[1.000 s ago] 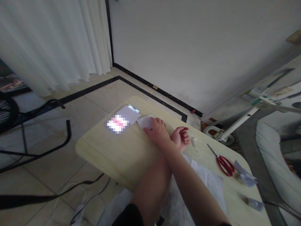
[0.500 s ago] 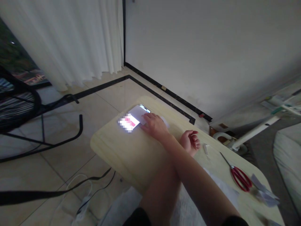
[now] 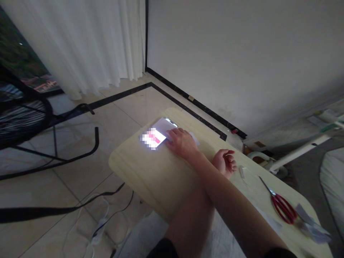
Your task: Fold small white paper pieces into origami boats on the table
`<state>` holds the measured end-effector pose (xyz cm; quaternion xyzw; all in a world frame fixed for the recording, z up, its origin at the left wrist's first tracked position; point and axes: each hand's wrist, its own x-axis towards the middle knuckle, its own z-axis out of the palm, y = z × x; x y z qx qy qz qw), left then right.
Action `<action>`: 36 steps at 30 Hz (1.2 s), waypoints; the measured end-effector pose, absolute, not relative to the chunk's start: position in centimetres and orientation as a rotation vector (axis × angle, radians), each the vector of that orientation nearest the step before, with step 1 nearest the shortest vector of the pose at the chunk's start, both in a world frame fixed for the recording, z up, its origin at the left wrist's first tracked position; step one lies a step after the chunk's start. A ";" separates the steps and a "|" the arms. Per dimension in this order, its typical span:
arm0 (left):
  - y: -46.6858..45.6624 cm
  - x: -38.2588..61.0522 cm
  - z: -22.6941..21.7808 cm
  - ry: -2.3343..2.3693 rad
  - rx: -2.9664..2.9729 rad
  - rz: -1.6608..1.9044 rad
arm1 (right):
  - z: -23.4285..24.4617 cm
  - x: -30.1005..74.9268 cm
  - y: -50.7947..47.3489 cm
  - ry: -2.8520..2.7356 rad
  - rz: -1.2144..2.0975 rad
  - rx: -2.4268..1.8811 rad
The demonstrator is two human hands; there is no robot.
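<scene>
My arms cross over a pale wooden table. At the far end lies a phone with its screen lit, part of the picture blurred out. A thin pale grey piece of paper covers part of the screen. My right hand rests beside the phone, its thumb and fingers closed on the paper's near edge. My left hand lies under the right forearm, palm turned up. Its fingers are loosely curled, and I see nothing in them.
Red-handled scissors lie to the right, near crumpled grey scraps. A small white scrap is beside my left hand. A black metal-framed chair, a strap and cables are at left.
The whole view has shifted slightly, so things appear a little further right. The right hand stays at the paper and phone; the left hand keeps its pose.
</scene>
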<state>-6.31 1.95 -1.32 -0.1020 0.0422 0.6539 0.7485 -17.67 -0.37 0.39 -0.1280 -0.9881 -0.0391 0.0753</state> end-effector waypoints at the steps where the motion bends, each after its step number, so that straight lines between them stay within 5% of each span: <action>1: 2.0 -6.3 -1.3 0.098 -0.225 1.429 | 0.4 -17.7 -0.4 -2.968 -0.124 -0.385; 23: 2.8 -6.5 -3.4 0.068 -0.096 1.378 | 5.1 -14.1 1.6 -2.300 0.181 -0.844; 36: 3.3 -6.0 -2.8 0.148 -0.164 1.407 | 2.7 -11.1 0.7 -2.436 0.169 -1.051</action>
